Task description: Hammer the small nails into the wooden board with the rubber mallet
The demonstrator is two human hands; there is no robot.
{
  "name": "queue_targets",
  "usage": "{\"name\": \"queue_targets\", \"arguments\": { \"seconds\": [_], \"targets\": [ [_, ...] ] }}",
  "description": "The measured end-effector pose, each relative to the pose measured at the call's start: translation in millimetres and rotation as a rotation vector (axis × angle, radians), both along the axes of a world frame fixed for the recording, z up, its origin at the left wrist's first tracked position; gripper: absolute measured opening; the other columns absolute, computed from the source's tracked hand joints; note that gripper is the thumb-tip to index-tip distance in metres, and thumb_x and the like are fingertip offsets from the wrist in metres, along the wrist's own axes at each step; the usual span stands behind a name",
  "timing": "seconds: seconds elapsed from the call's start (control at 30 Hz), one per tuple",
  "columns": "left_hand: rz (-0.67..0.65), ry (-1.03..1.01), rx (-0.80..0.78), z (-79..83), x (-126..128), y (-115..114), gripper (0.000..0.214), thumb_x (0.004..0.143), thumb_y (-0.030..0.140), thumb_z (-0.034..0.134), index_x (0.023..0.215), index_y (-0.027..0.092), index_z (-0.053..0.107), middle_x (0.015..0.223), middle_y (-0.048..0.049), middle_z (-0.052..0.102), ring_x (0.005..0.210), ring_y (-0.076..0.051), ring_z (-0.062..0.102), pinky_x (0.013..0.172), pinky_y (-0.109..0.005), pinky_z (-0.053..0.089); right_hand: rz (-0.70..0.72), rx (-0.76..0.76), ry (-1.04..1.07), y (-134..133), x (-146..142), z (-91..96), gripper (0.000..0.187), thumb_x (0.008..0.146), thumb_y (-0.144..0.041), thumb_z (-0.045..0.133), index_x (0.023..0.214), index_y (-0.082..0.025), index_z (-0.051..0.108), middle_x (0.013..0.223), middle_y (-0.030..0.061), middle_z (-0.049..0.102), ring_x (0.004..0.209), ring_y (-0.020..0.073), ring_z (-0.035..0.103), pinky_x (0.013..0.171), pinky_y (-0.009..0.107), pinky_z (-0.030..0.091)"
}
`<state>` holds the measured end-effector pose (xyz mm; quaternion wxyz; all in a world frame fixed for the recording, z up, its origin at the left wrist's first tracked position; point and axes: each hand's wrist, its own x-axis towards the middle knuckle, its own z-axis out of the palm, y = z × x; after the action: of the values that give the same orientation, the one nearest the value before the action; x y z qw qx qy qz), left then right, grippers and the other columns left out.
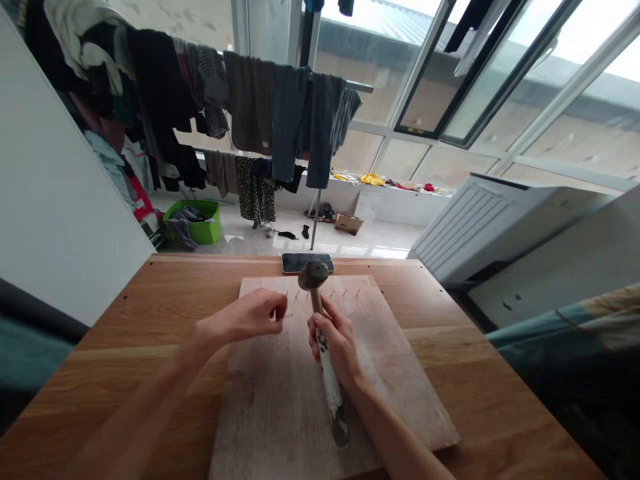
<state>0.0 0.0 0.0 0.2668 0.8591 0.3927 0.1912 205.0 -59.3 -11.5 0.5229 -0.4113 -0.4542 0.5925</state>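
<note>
My right hand (336,337) grips a hammer (330,380) by its light, stained handle. The hammer's dark, rounded head (313,274) points away from me, above the board. To the left, my left hand (257,313) is closed with thumb and finger pinched over the board. A thin nail (289,315) juts sideways from its fingertips; the grip on it is partly hidden. Several thin nails (345,293) stand in a row near the far edge of the pale wooden board (280,407). The hammer head covers part of that row.
The board lies on a wooden table (455,373). A phone (295,263) rests at the table's far edge, just behind the board. Beyond are hanging clothes (250,100), a green basin (206,230), a cardboard box (349,224) and a white appliance (480,227).
</note>
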Motion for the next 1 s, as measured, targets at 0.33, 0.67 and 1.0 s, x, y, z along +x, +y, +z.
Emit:
{"name": "queue_targets", "arguments": {
  "seconds": [0.33, 0.67, 1.0],
  "targets": [
    [0.348, -0.449, 0.002, -38.4, -19, 27, 0.023, 0.083, 0.035, 0.064, 0.098, 0.018, 0.067, 0.078, -0.0003, 0.069, 0.059, -0.009, 0.052, 0.055, -0.019, 0.043, 0.048, -0.006, -0.017, 1, -5, -0.7, 0.045, 0.088, -0.034, 0.06, 0.13, -0.018, 0.062, 0.064, -0.0062, 0.053, 0.036, 0.0061, 0.046, 0.03, 0.016, 0.037],
    [0.284, -0.367, 0.083, -43.4, -18, 23, 0.015, 0.08, 0.022, 0.061, 0.093, 0.019, 0.069, 0.078, 0.0013, 0.067, 0.058, -0.008, 0.049, 0.056, -0.019, 0.043, 0.082, 0.002, -0.031, 1, -9, 1.2, 0.044, 0.086, -0.035, 0.061, 0.126, -0.017, 0.063, 0.062, -0.0069, 0.052, 0.036, 0.006, 0.044, 0.031, 0.016, 0.037],
    [0.322, -0.36, 0.158, -41.1, -17, 23, 0.016, 0.084, 0.032, 0.064, 0.083, 0.018, 0.071, 0.071, 0.0012, 0.059, 0.059, -0.01, 0.048, 0.058, -0.022, 0.041, 0.128, -0.01, -0.029, 0, -12, 1.7, 0.053, 0.086, -0.034, 0.061, 0.136, -0.018, 0.058, 0.064, -0.0068, 0.052, 0.037, 0.0063, 0.046, 0.031, 0.017, 0.038]
  ]
}}
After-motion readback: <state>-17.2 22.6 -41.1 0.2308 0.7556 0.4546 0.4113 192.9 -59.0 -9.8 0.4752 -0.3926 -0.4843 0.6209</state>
